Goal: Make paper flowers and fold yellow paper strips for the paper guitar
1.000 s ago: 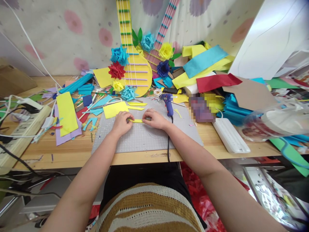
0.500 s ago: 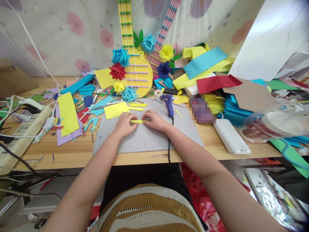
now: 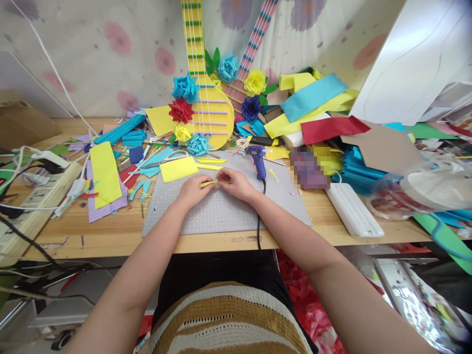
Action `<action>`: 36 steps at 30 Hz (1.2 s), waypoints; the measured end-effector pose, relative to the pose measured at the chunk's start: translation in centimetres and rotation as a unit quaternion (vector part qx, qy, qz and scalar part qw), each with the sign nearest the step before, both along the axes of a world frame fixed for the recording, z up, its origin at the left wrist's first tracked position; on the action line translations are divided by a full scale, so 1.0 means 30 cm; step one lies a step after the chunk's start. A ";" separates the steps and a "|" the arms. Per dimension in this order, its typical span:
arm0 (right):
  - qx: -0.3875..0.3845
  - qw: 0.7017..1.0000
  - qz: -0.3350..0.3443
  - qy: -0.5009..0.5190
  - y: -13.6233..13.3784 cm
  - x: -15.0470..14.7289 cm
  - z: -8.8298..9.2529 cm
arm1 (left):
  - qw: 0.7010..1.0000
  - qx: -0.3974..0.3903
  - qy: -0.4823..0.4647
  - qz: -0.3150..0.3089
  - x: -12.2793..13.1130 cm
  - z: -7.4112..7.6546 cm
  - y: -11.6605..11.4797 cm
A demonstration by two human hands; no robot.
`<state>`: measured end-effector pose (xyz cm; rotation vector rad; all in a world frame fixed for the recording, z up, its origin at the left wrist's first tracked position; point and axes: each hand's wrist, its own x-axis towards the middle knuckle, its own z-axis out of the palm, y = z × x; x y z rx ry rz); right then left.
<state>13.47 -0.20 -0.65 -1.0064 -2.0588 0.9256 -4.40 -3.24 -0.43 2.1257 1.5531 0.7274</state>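
A narrow yellow paper strip [image 3: 210,184] stretches between my two hands above the grey cutting mat [image 3: 217,216]. Its left end is pinched in the fingers of my left hand [image 3: 193,190]. My right hand [image 3: 236,183] has its fingers closed on the right end. Just behind the hands lie a yellow paper sheet [image 3: 179,169] and a few thin folded yellow strips [image 3: 211,161]. A blue glue gun [image 3: 257,161] rests on the mat to the right of my right hand, its black cord running to the table's front edge.
Yellow paper guitar [image 3: 216,115] with paper flowers stands at the back. Scissors [image 3: 173,156] lie behind the yellow sheet. Coloured paper is heaped at both sides. A white power strip [image 3: 354,209] is at the right, a wooden-edged socket board [image 3: 40,206] at the left.
The yellow strip looks narrower and more rolled or tilted than before. My fingers have shifted slightly on it, with both hands in nearly the same place.
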 end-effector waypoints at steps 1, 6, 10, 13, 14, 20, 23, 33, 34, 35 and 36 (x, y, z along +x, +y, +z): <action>-0.004 1.000 -0.011 0.007 0.003 0.000 -0.003 | 1.000 -0.009 -0.013 0.007 0.000 0.000 0.001; -0.053 0.998 -0.035 0.024 0.012 0.005 -0.011 | 0.996 -0.051 -0.067 0.030 -0.006 0.007 0.001; -0.054 0.997 -0.050 0.035 0.017 0.011 -0.007 | 0.975 -0.148 -0.162 0.046 -0.019 0.016 0.006; -0.064 0.995 -0.054 0.047 0.023 0.012 -0.010 | 0.949 -0.215 -0.223 0.067 -0.023 0.024 0.011; -0.069 0.995 -0.053 0.051 0.026 0.012 -0.013 | 0.943 -0.228 -0.230 0.074 -0.022 0.027 0.012; -0.083 0.993 -0.056 0.069 0.038 0.009 -0.033 | 0.931 -0.259 -0.245 0.081 -0.021 0.043 0.019; -0.080 0.993 -0.063 0.066 0.040 0.010 -0.032 | 0.933 -0.265 -0.237 0.053 -0.024 0.059 0.043; -0.061 0.991 -0.095 0.068 0.050 0.020 -0.021 | 0.944 -0.251 -0.216 -0.013 0.037 0.029 0.110; -0.066 0.991 -0.094 0.072 0.053 0.020 -0.024 | 0.943 -0.247 -0.224 -0.004 0.040 0.024 0.103; -0.071 0.990 -0.091 0.077 0.056 0.019 -0.026 | 0.941 -0.246 -0.231 0.004 0.042 0.021 0.096; -0.075 0.990 -0.089 0.083 0.060 0.019 -0.029 | 0.940 -0.247 -0.237 0.010 0.042 0.021 0.088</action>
